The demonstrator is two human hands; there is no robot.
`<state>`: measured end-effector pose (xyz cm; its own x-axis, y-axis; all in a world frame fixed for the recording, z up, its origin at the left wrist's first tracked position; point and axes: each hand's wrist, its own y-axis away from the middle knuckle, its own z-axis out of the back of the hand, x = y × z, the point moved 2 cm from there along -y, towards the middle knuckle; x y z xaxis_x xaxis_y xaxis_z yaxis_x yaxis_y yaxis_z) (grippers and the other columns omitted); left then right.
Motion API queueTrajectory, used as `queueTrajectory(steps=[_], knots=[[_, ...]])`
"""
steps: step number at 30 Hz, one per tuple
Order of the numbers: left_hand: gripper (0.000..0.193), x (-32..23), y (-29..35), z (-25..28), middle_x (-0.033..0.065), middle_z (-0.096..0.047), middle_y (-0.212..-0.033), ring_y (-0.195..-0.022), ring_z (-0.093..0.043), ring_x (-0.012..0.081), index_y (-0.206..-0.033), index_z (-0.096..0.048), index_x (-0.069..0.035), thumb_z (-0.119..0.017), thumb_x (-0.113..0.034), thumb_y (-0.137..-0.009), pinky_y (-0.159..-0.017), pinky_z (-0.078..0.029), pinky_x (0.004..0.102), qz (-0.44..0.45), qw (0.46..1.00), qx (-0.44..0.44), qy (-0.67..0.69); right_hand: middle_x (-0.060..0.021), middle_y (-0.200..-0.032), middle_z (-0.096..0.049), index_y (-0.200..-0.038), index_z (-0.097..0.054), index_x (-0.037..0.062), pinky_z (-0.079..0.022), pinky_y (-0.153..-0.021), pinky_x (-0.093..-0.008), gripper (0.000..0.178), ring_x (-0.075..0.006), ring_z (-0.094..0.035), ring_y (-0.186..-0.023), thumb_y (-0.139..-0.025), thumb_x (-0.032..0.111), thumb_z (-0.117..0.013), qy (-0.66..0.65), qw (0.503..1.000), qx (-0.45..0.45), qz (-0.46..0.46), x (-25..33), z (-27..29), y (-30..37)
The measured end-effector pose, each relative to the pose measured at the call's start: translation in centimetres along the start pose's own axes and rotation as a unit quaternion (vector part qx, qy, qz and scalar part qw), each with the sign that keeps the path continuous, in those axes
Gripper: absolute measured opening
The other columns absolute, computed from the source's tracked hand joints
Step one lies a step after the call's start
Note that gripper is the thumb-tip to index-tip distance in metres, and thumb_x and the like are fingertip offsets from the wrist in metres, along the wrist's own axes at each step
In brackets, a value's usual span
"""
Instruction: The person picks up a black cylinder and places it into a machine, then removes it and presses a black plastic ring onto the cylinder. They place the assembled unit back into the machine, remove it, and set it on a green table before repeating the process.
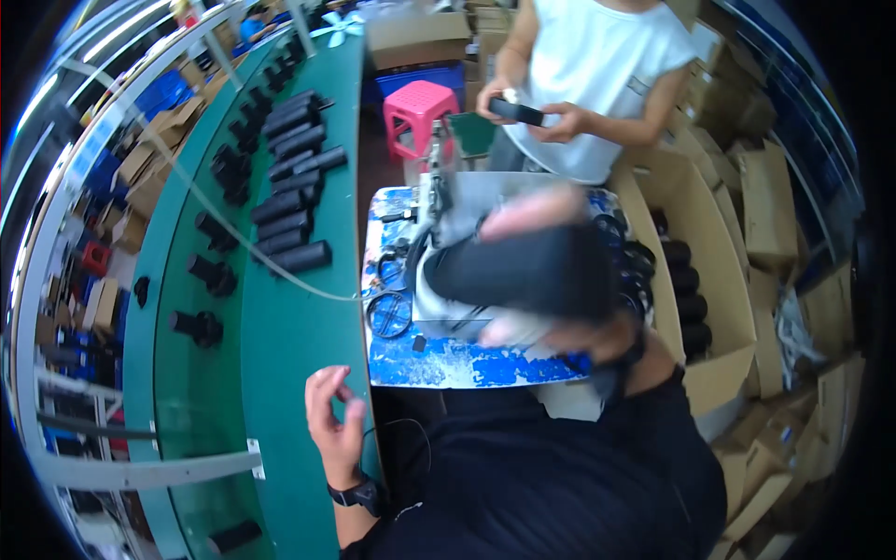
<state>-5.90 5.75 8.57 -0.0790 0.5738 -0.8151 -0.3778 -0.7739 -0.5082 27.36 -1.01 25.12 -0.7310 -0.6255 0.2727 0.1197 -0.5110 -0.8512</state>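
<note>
A large black cylinder (523, 271), smeared by motion, is held over the small blue-and-white work table (448, 364). My right hand (560, 336) is wrapped round it, with fingers showing at its near side and above it. My left hand (334, 420) hovers over the edge of the green bench (289, 373) with fingers loosely bent and thumb apart, nothing in it. Behind the cylinder stands a pale machine (434, 196) on the table, partly hidden. Black rings (388, 315) lie at the table's left side.
Several black cylinders (299, 257) lie in a row on the bench, with smaller black parts (201, 327) farther left. A cardboard box (723, 373) of black cylinders stands right of the table. Opposite, a person (607, 84) in white holds a black part; a pink stool (420, 103) stands nearby.
</note>
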Motion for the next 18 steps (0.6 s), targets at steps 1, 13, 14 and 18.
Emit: queueTrajectory(steps=[1, 13, 14, 18], knots=[[0.057, -1.8, 0.1, -0.4, 0.0109, -0.059, -0.139, -0.097, -0.059, 0.0198, -0.15, -0.059, -0.011, -0.079, -0.014, -0.097, -0.088, -0.051, 0.0323, -0.071, 0.997, -0.004, -0.008, -0.0067, -0.121, -0.072, -0.132, -0.067, 0.0057, -0.049, -0.092, -0.0444, 0.056, -0.0246, -0.07, -0.11, -0.083, 0.022, -0.09, -0.072, 0.995, 0.026, -0.061, 1.0, -3.2, 2.7], [0.047, -4.8, 1.6, 0.0, 0.0059, -0.064, -0.122, -0.085, -0.059, 0.0212, -0.119, -0.074, -0.025, -0.084, -0.009, -0.076, -0.067, -0.048, 0.0358, -0.331, 0.941, 0.013, -0.068, -0.0018, -0.125, -0.072, -0.117, -0.069, 0.0252, -0.042, -0.084, -0.043, 0.03, -0.0204, -0.067, -0.113, -0.09, 0.016, -0.079, 0.026, 0.99, -0.045, 0.133, 6.3, -14.6, 9.0], [0.047, -4.6, 1.7, 0.0, 0.0058, -0.064, -0.121, -0.085, -0.059, 0.0211, -0.119, -0.073, -0.025, -0.083, -0.008, -0.076, -0.067, -0.048, 0.0357, -0.334, 0.94, 0.003, -0.068, -0.0012, -0.126, -0.071, -0.117, -0.069, 0.025, -0.042, -0.084, -0.0429, 0.03, -0.0203, -0.067, -0.112, -0.089, 0.016, -0.079, 0.027, 0.989, -0.054, 0.136, 6.3, -15.0, 8.9], [0.047, -4.0, 1.8, 0.1, 0.0056, -0.063, -0.121, -0.084, -0.059, 0.0209, -0.118, -0.073, -0.025, -0.082, -0.006, -0.077, -0.066, -0.048, 0.0354, -0.333, 0.939, -0.024, -0.082, 0.0004, -0.126, -0.069, -0.117, -0.069, 0.0242, -0.041, -0.084, -0.0421, 0.032, -0.0197, -0.065, -0.105, -0.089, 0.016, -0.079, 0.051, 0.991, -0.036, 0.117, 6.7, -15.8, 9.2]])
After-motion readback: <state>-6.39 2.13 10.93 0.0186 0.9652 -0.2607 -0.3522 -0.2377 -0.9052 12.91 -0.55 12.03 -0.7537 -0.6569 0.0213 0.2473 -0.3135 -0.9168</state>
